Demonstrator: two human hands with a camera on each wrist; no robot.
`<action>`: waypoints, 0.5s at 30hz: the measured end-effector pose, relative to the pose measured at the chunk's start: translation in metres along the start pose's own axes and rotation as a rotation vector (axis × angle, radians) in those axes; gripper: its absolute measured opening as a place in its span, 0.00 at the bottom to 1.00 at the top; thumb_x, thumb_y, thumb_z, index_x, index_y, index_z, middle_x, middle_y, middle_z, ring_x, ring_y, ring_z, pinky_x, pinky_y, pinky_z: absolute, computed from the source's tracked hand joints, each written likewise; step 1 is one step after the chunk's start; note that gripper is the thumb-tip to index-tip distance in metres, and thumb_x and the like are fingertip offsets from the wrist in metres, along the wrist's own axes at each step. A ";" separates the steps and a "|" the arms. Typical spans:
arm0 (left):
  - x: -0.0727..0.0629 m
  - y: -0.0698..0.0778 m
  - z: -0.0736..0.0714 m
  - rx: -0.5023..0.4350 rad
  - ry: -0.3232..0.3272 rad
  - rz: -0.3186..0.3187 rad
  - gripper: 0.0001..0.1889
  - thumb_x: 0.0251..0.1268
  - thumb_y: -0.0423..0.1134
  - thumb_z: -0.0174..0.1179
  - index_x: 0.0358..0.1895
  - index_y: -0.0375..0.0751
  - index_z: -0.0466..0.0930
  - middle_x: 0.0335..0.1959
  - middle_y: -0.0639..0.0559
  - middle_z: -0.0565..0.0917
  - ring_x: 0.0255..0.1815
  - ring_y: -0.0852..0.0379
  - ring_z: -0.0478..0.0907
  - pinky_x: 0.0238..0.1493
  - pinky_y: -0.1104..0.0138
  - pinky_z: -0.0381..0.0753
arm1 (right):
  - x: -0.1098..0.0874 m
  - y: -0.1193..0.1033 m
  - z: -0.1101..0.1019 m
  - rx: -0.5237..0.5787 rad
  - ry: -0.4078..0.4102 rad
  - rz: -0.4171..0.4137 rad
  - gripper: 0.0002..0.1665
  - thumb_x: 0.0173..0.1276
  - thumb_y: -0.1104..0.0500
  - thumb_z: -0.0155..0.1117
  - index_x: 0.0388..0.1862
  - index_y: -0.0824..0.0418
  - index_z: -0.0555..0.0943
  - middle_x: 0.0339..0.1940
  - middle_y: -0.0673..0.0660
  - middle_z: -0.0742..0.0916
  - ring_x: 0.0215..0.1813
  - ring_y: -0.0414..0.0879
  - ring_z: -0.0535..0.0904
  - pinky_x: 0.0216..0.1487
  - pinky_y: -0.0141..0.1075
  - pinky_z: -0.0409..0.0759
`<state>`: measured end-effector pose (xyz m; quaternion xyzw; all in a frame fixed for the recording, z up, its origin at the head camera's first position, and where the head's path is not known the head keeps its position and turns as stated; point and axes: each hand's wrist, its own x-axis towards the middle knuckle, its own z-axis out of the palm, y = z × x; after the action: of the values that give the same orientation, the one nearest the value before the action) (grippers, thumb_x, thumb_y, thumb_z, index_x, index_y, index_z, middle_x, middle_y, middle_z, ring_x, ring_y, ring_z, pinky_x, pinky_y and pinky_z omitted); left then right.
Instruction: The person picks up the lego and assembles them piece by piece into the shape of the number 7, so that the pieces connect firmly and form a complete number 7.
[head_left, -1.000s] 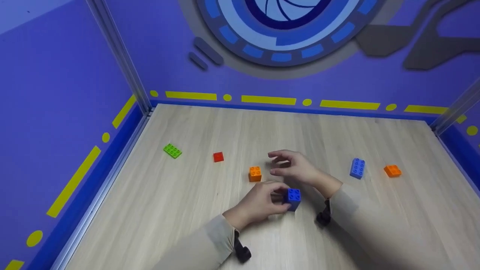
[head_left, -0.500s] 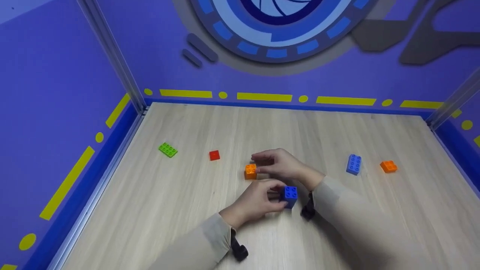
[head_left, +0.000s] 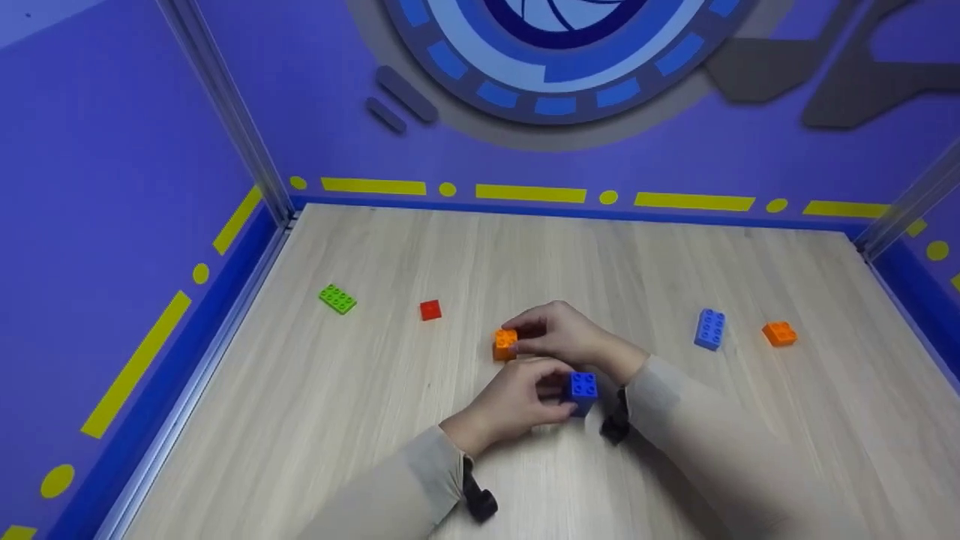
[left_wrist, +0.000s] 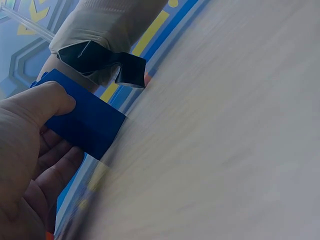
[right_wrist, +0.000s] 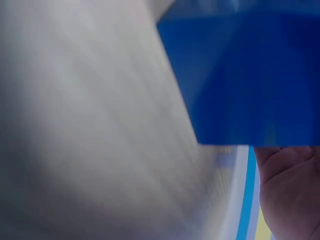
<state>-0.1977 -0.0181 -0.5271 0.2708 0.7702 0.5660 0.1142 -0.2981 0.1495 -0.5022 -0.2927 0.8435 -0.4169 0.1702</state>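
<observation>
My left hand (head_left: 517, 401) holds a tall dark blue toy brick (head_left: 581, 391) with studs on top, thumb on one side and fingers on the other. The left wrist view shows the thumb against the flat face of this blue brick (left_wrist: 87, 117). Beyond the left hand, my right hand (head_left: 566, 334) pinches a small orange brick (head_left: 504, 346) between thumb and fingers, on the wooden table. In the right wrist view the blue brick (right_wrist: 255, 80) fills the upper right and hides the orange one.
To the left lie a flat red brick (head_left: 430, 310) and a green eight-stud plate (head_left: 337, 298). A lighter blue brick (head_left: 709, 328) and a second orange brick (head_left: 780, 334) lie on the right. Purple-blue panels (head_left: 120, 187) wall the table (head_left: 360, 247). Both forearms are close together.
My right hand has moved left to the nearer orange brick, and its fingers have closed on it. The left hand keeps its hold on the dark blue brick. The head view has shifted slightly.
</observation>
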 end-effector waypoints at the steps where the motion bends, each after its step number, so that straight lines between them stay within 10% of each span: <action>1: 0.000 0.000 0.000 0.002 0.000 -0.001 0.17 0.72 0.32 0.77 0.60 0.38 0.89 0.61 0.46 0.92 0.62 0.63 0.90 0.66 0.72 0.88 | -0.002 0.001 -0.001 0.004 0.008 -0.004 0.21 0.77 0.58 0.78 0.66 0.57 0.92 0.60 0.56 0.96 0.60 0.47 0.92 0.63 0.39 0.90; 15: -0.001 -0.001 0.000 0.009 0.008 -0.047 0.18 0.71 0.35 0.79 0.61 0.41 0.90 0.60 0.48 0.90 0.61 0.62 0.91 0.66 0.72 0.87 | -0.035 0.016 -0.028 0.149 0.167 -0.029 0.20 0.77 0.61 0.76 0.65 0.66 0.88 0.59 0.64 0.93 0.57 0.46 0.89 0.62 0.26 0.84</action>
<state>-0.1974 -0.0185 -0.5286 0.2510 0.7793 0.5608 0.1234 -0.2920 0.1965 -0.4972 -0.2559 0.8170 -0.5039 0.1147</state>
